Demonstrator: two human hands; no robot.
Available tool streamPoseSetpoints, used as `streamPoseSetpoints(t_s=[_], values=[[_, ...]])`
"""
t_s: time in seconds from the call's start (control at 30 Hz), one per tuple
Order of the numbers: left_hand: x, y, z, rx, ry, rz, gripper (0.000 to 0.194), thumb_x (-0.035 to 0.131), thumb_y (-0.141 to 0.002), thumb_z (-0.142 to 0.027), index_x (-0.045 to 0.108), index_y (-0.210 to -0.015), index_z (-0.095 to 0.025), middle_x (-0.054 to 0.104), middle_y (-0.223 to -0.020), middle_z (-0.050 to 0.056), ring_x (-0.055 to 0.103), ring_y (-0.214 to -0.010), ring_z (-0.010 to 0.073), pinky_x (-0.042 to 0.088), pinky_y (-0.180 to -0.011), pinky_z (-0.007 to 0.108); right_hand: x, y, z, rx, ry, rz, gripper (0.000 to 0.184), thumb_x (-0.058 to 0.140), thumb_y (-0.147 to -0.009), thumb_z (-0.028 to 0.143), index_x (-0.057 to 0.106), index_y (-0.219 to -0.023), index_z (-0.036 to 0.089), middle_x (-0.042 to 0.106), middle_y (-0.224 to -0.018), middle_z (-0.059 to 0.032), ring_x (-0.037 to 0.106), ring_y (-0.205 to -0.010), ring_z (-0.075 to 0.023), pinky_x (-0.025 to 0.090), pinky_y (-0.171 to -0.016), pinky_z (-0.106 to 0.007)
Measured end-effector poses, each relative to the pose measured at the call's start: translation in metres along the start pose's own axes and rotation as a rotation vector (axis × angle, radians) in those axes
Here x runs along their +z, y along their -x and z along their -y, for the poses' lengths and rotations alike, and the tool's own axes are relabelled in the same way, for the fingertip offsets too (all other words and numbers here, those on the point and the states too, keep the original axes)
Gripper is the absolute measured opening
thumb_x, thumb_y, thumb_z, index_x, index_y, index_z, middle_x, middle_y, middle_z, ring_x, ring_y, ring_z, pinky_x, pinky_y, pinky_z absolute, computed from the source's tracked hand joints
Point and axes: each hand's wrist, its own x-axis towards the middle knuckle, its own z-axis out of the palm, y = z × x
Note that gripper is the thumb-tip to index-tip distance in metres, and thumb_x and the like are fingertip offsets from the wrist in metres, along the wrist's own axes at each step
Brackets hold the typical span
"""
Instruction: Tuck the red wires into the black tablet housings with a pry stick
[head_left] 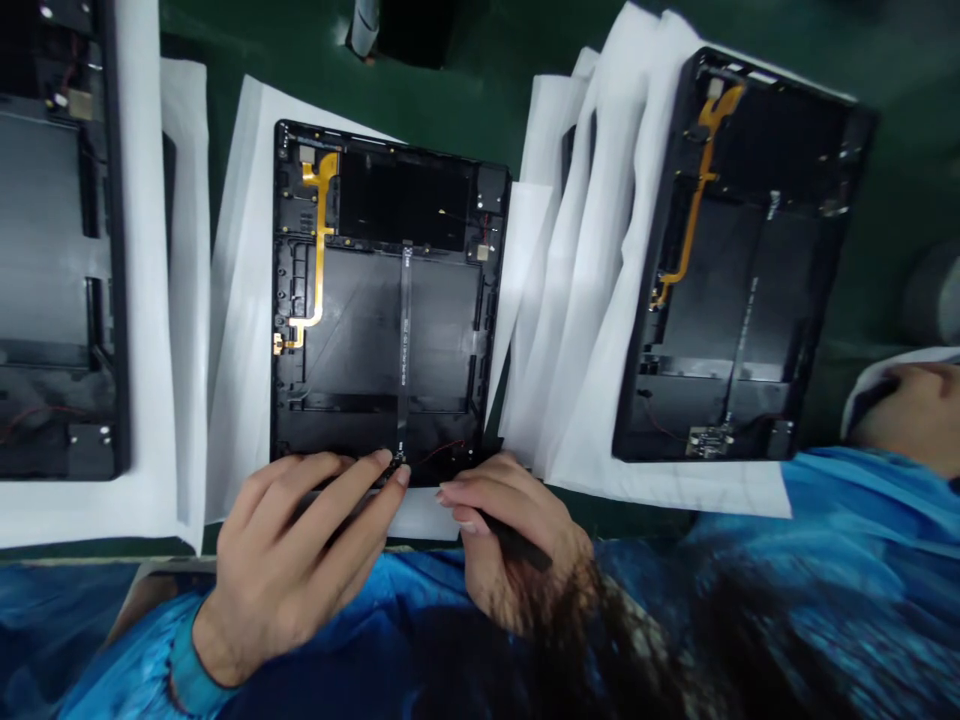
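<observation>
Head view: left hand (292, 560) fingers together on tablet shell (382, 300); right hand (510, 540) seemingly clamps dark tool (517, 545)

head cam | looks steeply down | close above hands (300, 550) | single view

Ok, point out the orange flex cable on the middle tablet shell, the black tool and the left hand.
orange flex cable (323, 240), head view, vertical run.
black tool (517, 545), head view, shaft under right hand.
left hand (300, 550), head view, back of hand.
</observation>
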Motion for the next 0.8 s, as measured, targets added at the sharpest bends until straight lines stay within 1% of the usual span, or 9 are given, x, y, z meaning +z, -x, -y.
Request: streamPoseSetpoints(t_s=[0.1,0.13,0.23,0.37,0.47,0.57,0.67,0.73,0.8], values=[[-0.0008,0.0019,0.0012,-0.054,0.167,-0.044,0.032,0.042,-0.115,-0.037,0.073,-0.117,-0.028,0.052,-0.139,-0.014,0.06,-0.117,0.0113,0.059,-0.081,0.03,-0.0002,-0.0036,0.0011,-0.026,0.01,0.033,0.028,0.058,-0.083,0.002,0.067,-0.102,0.02,0.077,-0.078,-0.0034,0.072,-0.067,-0.017,0.062,-0.06,-0.033],[-0.0007,0.0022,0.0012,-0.06,0.195,-0.043,0.029,0.044,-0.114,-0.035,0.072,-0.117,-0.028,0.053,-0.138,-0.013,0.061,-0.113,0.0108,0.06,-0.081,0.032,0.0002,-0.0039,0.0014,-0.015,0.015,0.031,0.028,0.058,-0.084,0.002,0.067,-0.102,0.021,0.077,-0.079,-0.0031,0.072,-0.067,-0.0171,0.062,-0.061,-0.034],[0.0003,0.0031,0.0005,-0.072,0.225,-0.04,0.023,0.051,-0.109,-0.028,0.07,-0.122,-0.031,0.056,-0.136,-0.008,0.062,-0.107,0.0152,0.057,-0.083,0.038,0.0016,-0.0035,0.0019,0.012,0.004,0.039,0.027,0.058,-0.084,0.003,0.068,-0.101,0.022,0.078,-0.08,-0.0024,0.072,-0.067,-0.0172,0.061,-0.062,-0.034],[0.0024,0.0063,-0.0001,-0.081,0.24,-0.042,0.029,0.061,-0.102,-0.022,0.065,-0.13,-0.028,0.058,-0.133,-0.004,0.06,-0.106,0.0181,0.051,-0.093,0.039,0.0031,-0.0028,0.0015,0.039,-0.007,0.06,0.026,0.059,-0.085,0.003,0.068,-0.101,0.022,0.079,-0.081,-0.0021,0.073,-0.068,-0.0174,0.061,-0.064,-0.034],[0.0031,0.0085,-0.0008,-0.062,0.262,-0.022,0.029,0.057,-0.103,-0.022,0.065,-0.13,-0.026,0.057,-0.135,-0.003,0.061,-0.108,0.0171,0.056,-0.089,0.038,0.0041,-0.0023,0.0008,0.045,-0.011,0.041,0.027,0.06,-0.086,0.003,0.068,-0.103,0.024,0.08,-0.081,-0.0012,0.074,-0.068,-0.0186,0.06,-0.063,-0.035],[0.003,0.0083,-0.0022,-0.067,0.193,-0.027,0.024,0.052,-0.107,-0.028,0.07,-0.122,-0.024,0.055,-0.136,-0.008,0.061,-0.114,0.0156,0.06,-0.083,0.034,0.0047,-0.0017,0.0005,0.045,-0.01,0.038,0.027,0.061,-0.086,0.004,0.068,-0.102,0.024,0.079,-0.081,-0.0013,0.074,-0.067,-0.0191,0.06,-0.062,-0.035],[0.0033,0.0078,-0.0033,-0.084,0.144,-0.007,0.023,0.05,-0.11,-0.029,0.071,-0.12,-0.029,0.054,-0.137,-0.011,0.061,-0.114,0.0132,0.059,-0.084,0.033,0.0049,-0.0015,0.0004,0.05,-0.01,0.045,0.026,0.06,-0.086,0.004,0.069,-0.101,0.022,0.079,-0.081,-0.0026,0.073,-0.069,-0.0183,0.06,-0.064,-0.034],[0.0038,0.0078,-0.0034,-0.094,0.191,0.007,0.024,0.056,-0.107,-0.023,0.069,-0.125,-0.033,0.055,-0.138,-0.009,0.062,-0.111,0.0133,0.059,-0.089,0.035,0.0048,-0.0016,0.0004,0.05,-0.02,0.043,0.026,0.06,-0.086,0.004,0.069,-0.102,0.021,0.079,-0.081,-0.0027,0.074,-0.071,-0.0178,0.06,-0.065,-0.034],[0.0039,0.0071,-0.0032,-0.105,0.213,-0.01,0.028,0.062,-0.103,-0.02,0.067,-0.128,-0.032,0.056,-0.136,-0.008,0.061,-0.111,0.015,0.056,-0.096,0.035,0.0047,-0.0017,0.0004,0.051,-0.029,0.04,0.027,0.06,-0.085,0.004,0.069,-0.103,0.021,0.079,-0.082,-0.0023,0.074,-0.072,-0.0175,0.06,-0.066,-0.034]])
